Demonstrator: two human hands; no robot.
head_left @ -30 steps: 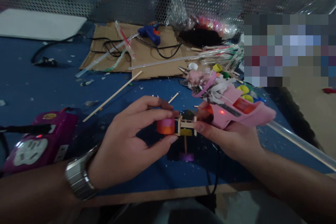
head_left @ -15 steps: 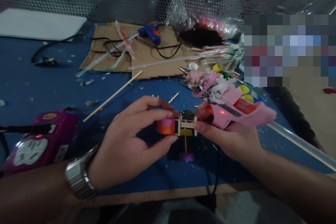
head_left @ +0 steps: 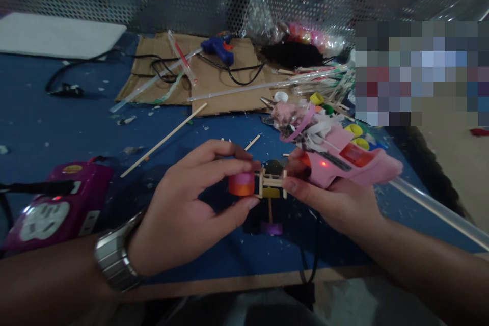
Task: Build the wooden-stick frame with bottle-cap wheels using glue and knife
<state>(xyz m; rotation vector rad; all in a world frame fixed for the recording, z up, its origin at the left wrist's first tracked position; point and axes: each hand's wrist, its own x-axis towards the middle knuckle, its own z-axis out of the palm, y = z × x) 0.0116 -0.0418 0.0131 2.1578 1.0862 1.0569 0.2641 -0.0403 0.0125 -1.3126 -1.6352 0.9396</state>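
My left hand (head_left: 191, 204) is closed around a pink-and-orange pair of caps (head_left: 241, 184), its fingertips and thumb at the left side of a small wooden-stick frame (head_left: 272, 181). A yellow cap (head_left: 271, 192) shows at the frame's lower side. From it a short stick runs down to a purple cap (head_left: 271, 228). My right hand (head_left: 336, 204) is wrapped round a pink hot glue gun (head_left: 353, 165) with a lit red light, while its thumb and a finger touch the frame's right side. A glue stick (head_left: 439, 211) sticks out of the gun's back.
A magenta power strip (head_left: 57, 204) lies at left, near a long wooden stick (head_left: 164, 140). Behind are cardboard (head_left: 233, 102), a blue glue gun (head_left: 218, 49) and a white board (head_left: 61, 35). Sticks, yellow caps (head_left: 354, 130) and pliers (head_left: 266, 102) lie at right.
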